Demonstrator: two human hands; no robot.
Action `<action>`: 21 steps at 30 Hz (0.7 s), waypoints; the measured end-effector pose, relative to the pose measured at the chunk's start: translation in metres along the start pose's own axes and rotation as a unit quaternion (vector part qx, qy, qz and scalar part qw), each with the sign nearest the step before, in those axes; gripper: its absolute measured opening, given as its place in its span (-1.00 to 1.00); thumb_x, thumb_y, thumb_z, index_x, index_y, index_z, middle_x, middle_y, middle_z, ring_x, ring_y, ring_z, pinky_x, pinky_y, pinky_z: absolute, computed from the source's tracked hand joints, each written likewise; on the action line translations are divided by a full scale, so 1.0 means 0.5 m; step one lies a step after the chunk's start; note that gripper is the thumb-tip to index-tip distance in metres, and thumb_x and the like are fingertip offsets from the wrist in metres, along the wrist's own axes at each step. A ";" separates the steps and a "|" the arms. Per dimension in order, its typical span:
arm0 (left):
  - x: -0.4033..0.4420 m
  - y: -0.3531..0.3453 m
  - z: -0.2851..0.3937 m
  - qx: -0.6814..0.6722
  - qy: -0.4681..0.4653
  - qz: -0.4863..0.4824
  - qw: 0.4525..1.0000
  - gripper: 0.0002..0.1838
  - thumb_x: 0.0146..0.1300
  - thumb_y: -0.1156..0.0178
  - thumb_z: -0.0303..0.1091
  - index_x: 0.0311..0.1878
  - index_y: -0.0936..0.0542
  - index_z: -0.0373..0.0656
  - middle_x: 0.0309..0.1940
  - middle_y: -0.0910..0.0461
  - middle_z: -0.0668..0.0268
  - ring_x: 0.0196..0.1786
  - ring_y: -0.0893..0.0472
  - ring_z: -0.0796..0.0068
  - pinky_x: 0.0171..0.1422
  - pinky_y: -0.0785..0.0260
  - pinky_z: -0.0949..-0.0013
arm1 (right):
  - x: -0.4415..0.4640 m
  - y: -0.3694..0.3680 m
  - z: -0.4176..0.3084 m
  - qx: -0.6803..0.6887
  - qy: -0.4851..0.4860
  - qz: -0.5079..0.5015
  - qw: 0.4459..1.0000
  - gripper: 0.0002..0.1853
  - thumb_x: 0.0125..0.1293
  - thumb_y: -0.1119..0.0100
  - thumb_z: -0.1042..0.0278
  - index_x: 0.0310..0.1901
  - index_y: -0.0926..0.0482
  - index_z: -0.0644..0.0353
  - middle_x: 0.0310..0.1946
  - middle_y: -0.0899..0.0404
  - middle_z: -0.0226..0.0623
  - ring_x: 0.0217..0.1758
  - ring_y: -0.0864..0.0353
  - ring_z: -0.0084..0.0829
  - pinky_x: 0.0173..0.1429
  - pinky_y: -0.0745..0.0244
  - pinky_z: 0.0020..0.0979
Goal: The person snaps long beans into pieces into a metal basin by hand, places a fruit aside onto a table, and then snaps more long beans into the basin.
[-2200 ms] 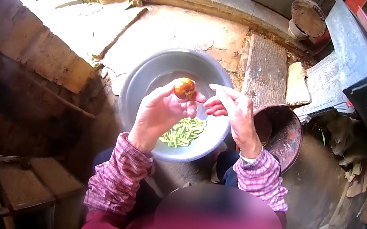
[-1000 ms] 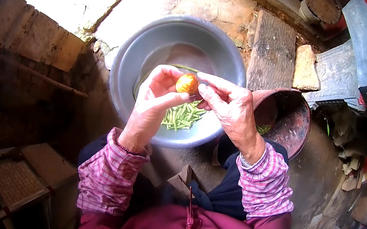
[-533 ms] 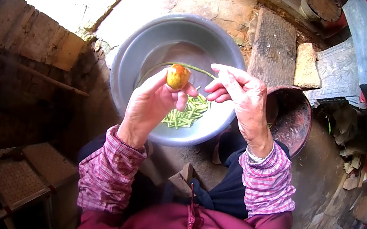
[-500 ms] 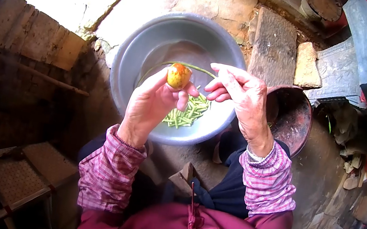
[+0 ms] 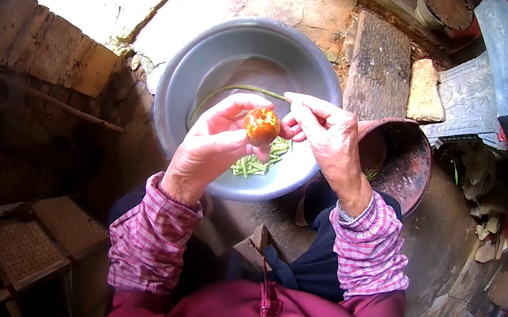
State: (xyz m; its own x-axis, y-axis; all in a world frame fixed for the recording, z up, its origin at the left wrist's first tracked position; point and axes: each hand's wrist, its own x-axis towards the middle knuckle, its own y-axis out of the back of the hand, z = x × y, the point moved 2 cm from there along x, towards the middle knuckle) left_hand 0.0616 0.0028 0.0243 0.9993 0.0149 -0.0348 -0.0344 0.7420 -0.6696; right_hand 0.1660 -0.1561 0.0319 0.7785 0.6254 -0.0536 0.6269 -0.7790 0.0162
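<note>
While the left hand (image 5: 204, 150) grips a mottled orange-brown ball (image 5: 262, 126) between thumb and curled fingers, the right hand (image 5: 331, 145) sits just beside it, fingers bent, and whether they grip anything cannot be told. Both hands are over the grey basin (image 5: 188, 55). As for progress, a heap of short green pieces (image 5: 256, 167) already lies in the basin, below the ball, whereas one long green strand (image 5: 243, 86) is, as far as it shows, uncut; how much else is left is not clear. That strand arches over the far side of the left hand, its long axis running mostly sideways, one end dropping towards the basin's left inner wall and the other pointing right, to the right fingertips. As the ball looks nearly round, no long axis can be made out, and its underside is partly hidden by fingers.
</note>
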 end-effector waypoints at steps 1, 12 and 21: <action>-0.001 -0.004 0.001 0.010 -0.004 0.003 1.000 -0.39 0.20 -0.35 -0.24 0.29 -0.42 -0.21 0.05 -0.54 -0.19 -0.20 -0.60 0.28 -0.01 -0.50 0.32 | 0.000 -0.001 0.000 -0.002 0.001 0.000 1.000 -0.75 0.47 -0.15 0.34 -0.01 -0.67 0.34 -0.37 -0.69 -0.29 -0.34 -0.66 -0.57 -0.22 -0.57 -0.54; -0.009 -0.132 0.076 0.019 -0.075 -0.118 0.990 -0.38 0.14 -0.39 -0.22 0.23 -0.39 -0.15 -0.10 -0.55 -0.33 -0.34 -0.63 0.16 -0.33 -0.51 0.33 | 0.014 -0.005 0.030 0.020 0.058 0.026 0.998 -0.78 0.47 -0.14 0.39 -0.04 -0.67 0.36 -0.42 -0.66 -0.33 -0.39 -0.62 -0.59 -0.28 -0.58 -0.52; -0.042 -0.314 0.176 -0.002 -0.136 -0.341 0.930 -0.67 0.39 -0.18 -0.44 -0.15 -0.59 -0.69 -0.33 -0.55 -0.54 -0.37 -0.69 -0.24 -0.36 -0.60 0.13 | 0.011 -0.029 0.024 -0.042 0.056 -0.006 0.998 -0.72 0.46 -0.15 0.37 0.05 -0.65 0.38 -0.42 -0.70 -0.29 -0.39 -0.66 -0.59 -0.25 -0.59 -0.52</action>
State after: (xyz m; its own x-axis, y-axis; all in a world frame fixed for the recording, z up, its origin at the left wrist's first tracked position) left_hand 0.0474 -0.0552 0.1955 0.7553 -0.2892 0.5882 0.6099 0.6387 -0.4691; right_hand 0.1606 -0.1420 0.0194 0.7669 0.6390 0.0585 0.6325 -0.7682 0.0995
